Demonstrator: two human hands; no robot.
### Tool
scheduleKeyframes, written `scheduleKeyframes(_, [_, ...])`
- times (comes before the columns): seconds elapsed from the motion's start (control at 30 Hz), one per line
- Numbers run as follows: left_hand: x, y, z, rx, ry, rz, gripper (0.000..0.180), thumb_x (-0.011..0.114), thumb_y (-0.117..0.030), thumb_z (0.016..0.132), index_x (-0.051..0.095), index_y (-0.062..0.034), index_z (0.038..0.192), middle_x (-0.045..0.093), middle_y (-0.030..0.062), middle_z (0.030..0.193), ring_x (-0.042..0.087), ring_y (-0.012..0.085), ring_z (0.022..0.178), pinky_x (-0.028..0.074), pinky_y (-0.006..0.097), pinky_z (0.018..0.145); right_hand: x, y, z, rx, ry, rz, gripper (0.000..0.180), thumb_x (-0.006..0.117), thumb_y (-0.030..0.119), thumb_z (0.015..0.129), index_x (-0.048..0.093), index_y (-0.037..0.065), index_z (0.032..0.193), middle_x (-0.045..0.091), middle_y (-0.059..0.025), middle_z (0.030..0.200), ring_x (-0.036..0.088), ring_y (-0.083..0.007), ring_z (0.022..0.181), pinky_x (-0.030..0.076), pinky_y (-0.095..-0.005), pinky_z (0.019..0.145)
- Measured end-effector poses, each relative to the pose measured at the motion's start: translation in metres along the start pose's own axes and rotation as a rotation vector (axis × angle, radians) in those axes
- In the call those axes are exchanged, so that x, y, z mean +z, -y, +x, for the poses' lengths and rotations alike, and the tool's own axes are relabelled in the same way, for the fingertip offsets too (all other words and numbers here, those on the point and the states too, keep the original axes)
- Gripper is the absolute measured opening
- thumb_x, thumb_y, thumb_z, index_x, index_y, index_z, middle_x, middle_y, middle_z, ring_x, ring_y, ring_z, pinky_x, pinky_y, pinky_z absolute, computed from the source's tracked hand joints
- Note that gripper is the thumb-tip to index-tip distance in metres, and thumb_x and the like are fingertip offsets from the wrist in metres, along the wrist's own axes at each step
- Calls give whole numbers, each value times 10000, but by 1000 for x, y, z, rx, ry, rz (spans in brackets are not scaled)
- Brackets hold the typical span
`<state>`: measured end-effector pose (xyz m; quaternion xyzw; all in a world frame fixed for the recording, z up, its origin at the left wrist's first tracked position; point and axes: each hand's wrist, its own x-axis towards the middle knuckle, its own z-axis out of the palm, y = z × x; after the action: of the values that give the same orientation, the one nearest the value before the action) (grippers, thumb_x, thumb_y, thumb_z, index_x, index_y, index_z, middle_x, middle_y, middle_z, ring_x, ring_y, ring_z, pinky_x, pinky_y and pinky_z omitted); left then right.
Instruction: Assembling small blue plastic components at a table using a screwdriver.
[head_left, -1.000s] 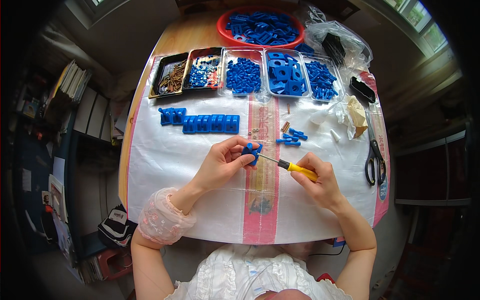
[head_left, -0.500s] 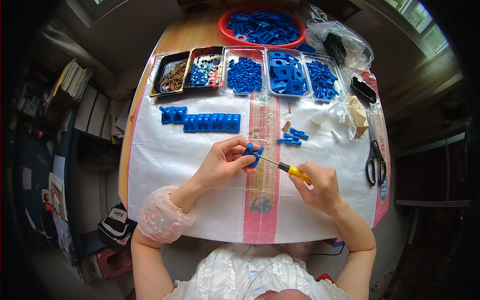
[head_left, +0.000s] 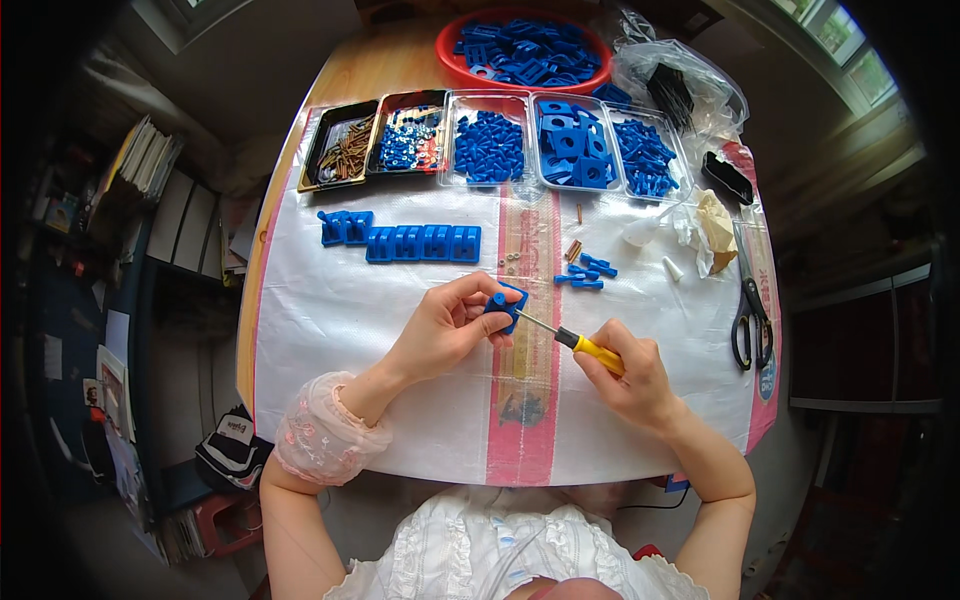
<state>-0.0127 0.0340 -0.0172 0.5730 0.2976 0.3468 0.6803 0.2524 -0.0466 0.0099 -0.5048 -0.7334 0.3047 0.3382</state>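
Between the fingers and thumb of my left hand [head_left: 462,316] is a small blue plastic bracket [head_left: 513,301] with a round-headed lever on it. My right hand [head_left: 628,374] is closed around the yellow and black handle of a screwdriver [head_left: 592,348]. Its thin metal shaft points left, and the tip meets the side of the bracket; the exact contact is too small to make out. Just beyond my hands lie several loose blue levers [head_left: 586,272], a few copper-coloured screws [head_left: 573,250] and some tiny nuts [head_left: 512,262].
A row of blue brackets [head_left: 423,245] lies at the left. Behind stand trays of screws [head_left: 347,150], small hardware [head_left: 410,135] and blue parts [head_left: 488,148], with a red basin [head_left: 447,66] farther back. Black scissors [head_left: 748,325], a white nozzle [head_left: 672,269] and crumpled paper [head_left: 714,232] lie at right.
The bracket in my left hand has tilted slightly, its lever's round end now facing up more. My right hand has shifted a little on the screwdriver handle, with the tip still at the bracket.
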Motion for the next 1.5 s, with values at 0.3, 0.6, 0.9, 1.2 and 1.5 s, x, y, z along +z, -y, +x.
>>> scheduleKeyframes(0.3, [4,0,-2,23,-40,35,206,642,74,969,641,19,1167,705,96,1056,714,127,870,613,266,782,-1,3,0,210,66,216,215,693,76,961,498,18,892,556,-78,612,519,-107,523,350,-297,488])
scheduleKeyframes(0.6, [5,-1,-2,33,-47,61,206,639,81,967,640,20,1164,711,98,1052,712,126,870,607,262,776,-3,2,2,273,98,301,223,672,104,982,486,28,885,508,-30,599,430,-67,548,308,-285,498])
scheduleKeyframes(0.9, [5,1,-2,20,-45,67,192,645,80,964,637,16,1145,710,108,1116,715,130,888,613,266,780,-1,-1,1,295,94,345,215,670,106,982,493,28,891,512,-15,614,428,-58,558,300,-282,498])
scheduleKeyframes(1.2, [4,3,0,-45,-43,-7,190,668,28,972,631,5,1157,717,113,1045,717,136,852,615,266,758,-1,-12,3,336,117,405,206,669,107,978,485,64,897,462,37,677,381,-29,601,272,-248,537])
scheduleKeyframes(1.5, [8,-2,3,-57,-90,-55,240,696,-23,972,630,8,1201,737,89,949,725,111,810,618,240,725,-2,-12,6,111,34,118,176,717,97,936,562,15,941,630,-122,691,606,-189,571,437,-319,538])
